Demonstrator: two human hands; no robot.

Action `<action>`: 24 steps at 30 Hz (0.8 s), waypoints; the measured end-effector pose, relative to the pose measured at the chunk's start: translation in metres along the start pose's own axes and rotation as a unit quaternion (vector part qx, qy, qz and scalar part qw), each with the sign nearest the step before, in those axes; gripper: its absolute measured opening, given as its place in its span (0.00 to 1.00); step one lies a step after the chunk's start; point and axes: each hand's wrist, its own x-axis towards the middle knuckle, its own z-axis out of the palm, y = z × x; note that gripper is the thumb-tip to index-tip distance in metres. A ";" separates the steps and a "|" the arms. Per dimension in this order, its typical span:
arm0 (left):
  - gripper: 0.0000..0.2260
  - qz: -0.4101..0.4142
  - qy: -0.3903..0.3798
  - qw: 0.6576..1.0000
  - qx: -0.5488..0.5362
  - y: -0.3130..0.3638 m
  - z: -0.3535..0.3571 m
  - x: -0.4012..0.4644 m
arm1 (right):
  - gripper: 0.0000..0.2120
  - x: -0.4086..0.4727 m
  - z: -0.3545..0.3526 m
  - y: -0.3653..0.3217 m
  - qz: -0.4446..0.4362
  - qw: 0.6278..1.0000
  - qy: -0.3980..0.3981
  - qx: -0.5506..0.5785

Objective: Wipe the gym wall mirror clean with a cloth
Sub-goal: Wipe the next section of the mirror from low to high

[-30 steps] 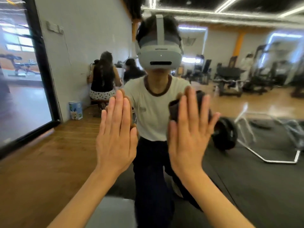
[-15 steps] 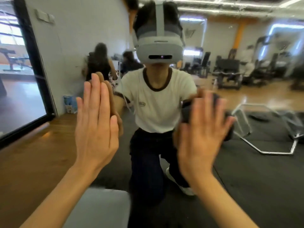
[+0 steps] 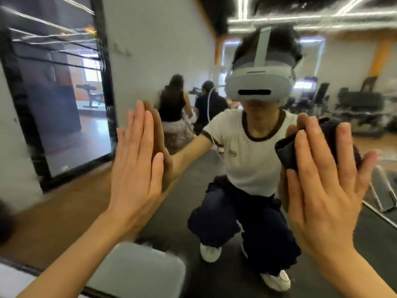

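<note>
The wall mirror (image 3: 247, 50) fills the view and reflects me crouching with a headset on. My left hand (image 3: 137, 160) lies flat against the glass with straight fingers, meeting its own reflection. My right hand (image 3: 326, 181) is spread flat too and presses a dark cloth (image 3: 285, 151) against the mirror; the cloth shows above and to the left of my fingers, most of it hidden behind the palm.
A black frame edge (image 3: 105, 87) and a grey wall stand at the left. In the reflection are a wooden floor, dark mats, two seated people (image 3: 174, 108) and gym machines (image 3: 361, 108) at the right. A pale grey block (image 3: 137, 272) sits at the bottom.
My right hand with the cloth has slid to the right across the glass. The left hand stays flat on the mirror, and my head has shifted so the view turned.
</note>
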 end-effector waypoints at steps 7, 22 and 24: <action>0.28 -0.002 -0.004 1.000 -0.002 -0.015 0.005 -0.024 | 0.23 0.055 0.028 -0.041 -0.073 0.997 0.027 0.018; 0.28 0.033 0.031 0.998 -0.032 -0.021 0.015 -0.025 | 0.24 0.061 0.052 -0.101 -0.093 0.996 0.004 -0.013; 0.29 0.035 0.032 0.998 -0.037 -0.022 0.016 -0.025 | 0.24 0.080 0.060 -0.114 -0.068 0.997 0.028 -0.031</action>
